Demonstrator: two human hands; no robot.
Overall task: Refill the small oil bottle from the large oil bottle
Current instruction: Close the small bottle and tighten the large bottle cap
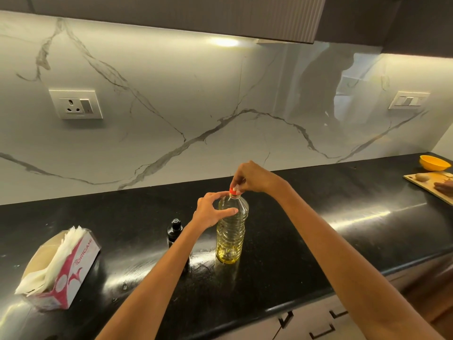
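Two hands are working on one bottle. The right hand (247,177) is coming down from above, its fingertips pinching the red cap (232,191) of the large oil bottle (231,227), so the cap is sitting directly under that hand. The left hand (212,212) is lower and to the side, thumb and fingers curling round the bottle's shoulder just below the neck, bracing it. The bottle is standing upright on the dark surface (306,241), its long axis running straight up into the right hand's pinch, which is the line any twist of the cap will turn about. It is holding yellow oil only in its lower part, as far as I can judge.

Out beyond the left forearm, on its outer side and a little nearer the wall, the small oil bottle (175,231) is standing upright too, dark, with its black top on. It is lying closer to the left hand than to the right. Judging from here, the cap is not yet off and no pouring is under way.

Farther out on the left side, a tissue box (71,268) is lying tilted on the surface.
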